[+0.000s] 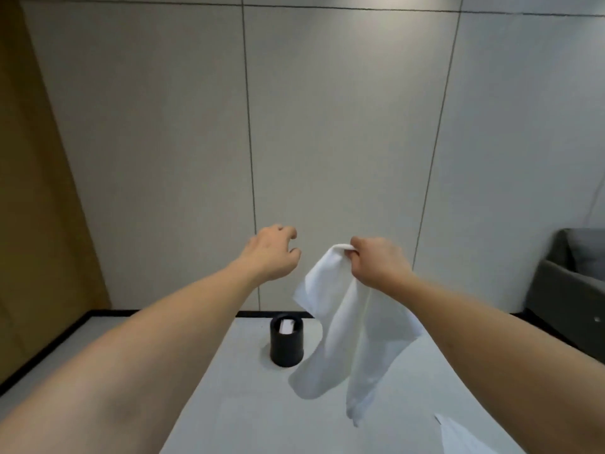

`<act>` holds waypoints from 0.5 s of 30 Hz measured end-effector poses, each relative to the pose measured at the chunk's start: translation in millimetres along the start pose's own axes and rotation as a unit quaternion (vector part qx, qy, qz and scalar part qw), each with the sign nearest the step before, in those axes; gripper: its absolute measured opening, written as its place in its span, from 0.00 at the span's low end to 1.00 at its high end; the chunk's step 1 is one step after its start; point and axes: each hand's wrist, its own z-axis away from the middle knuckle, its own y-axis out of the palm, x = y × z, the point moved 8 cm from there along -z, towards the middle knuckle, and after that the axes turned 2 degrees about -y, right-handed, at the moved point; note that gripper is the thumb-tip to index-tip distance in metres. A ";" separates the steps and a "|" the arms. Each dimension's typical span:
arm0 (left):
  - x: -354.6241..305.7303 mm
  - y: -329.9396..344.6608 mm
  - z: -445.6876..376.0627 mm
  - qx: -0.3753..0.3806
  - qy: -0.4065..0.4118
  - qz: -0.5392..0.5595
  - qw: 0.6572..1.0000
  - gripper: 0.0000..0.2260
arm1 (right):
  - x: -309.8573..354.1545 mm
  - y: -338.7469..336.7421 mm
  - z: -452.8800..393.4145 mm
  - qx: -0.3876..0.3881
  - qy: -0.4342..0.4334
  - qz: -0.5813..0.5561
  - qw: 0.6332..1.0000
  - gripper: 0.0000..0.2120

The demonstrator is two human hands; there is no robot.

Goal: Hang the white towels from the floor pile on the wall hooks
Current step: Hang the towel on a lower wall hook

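A white towel (347, 329) hangs in the air in front of the pale panelled wall, its lower corners dangling above the floor. My right hand (376, 262) pinches its top edge between thumb and fingers. My left hand (273, 252) is raised level with it, a short way to the left, its fingers loosely curled and holding nothing; it does not touch the towel. A corner of another white towel (465, 437) lies on the floor at the bottom right. No wall hooks show in this view.
A small black bin (286, 347) with something white inside stands on the light floor near the wall's black skirting. A grey sofa (569, 290) is at the right edge. A brown wooden panel (36, 178) runs down the left side.
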 end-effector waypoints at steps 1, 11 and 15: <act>31.9 -10.2 -0.8 -0.007 -0.016 -0.008 1.000 0.21 | 27.9 11.2 -16.7 -0.006 -0.016 -0.010 1.000 0.08; 317.0 -74.5 17.5 -0.031 -0.184 -0.075 0.980 0.21 | 297.5 126.0 -148.1 0.028 -0.179 -0.090 0.979 0.08; 409.7 -95.0 21.4 -0.045 -0.251 -0.088 0.963 0.21 | 396.1 169.1 -195.4 0.045 -0.251 -0.118 0.960 0.07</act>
